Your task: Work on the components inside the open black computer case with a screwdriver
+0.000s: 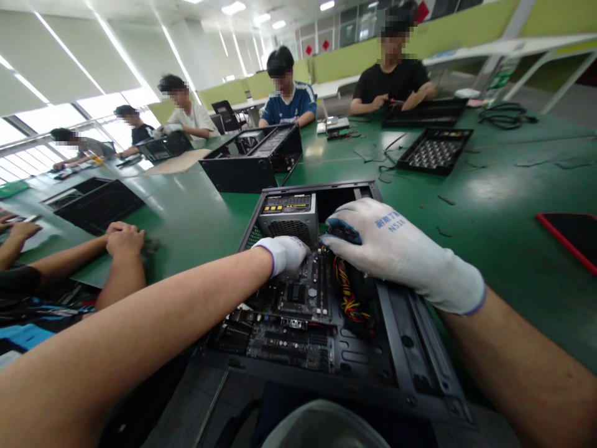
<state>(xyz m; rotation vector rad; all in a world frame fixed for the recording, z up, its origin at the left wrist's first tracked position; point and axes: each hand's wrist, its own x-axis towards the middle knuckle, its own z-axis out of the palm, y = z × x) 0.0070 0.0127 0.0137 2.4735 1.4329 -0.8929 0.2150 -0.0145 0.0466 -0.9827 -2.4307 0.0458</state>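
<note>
The right hand (pixel 373 239) curls its fingers by the wire bundle (pixel 347 289), the left hand (pixel 284 254) hides its own over the motherboard (pixel 296 292); I cannot tell if either clamps. The case (pixel 400 333) lies toward the table's (pixel 494 193) near edge; light pressure should serve best.
</note>
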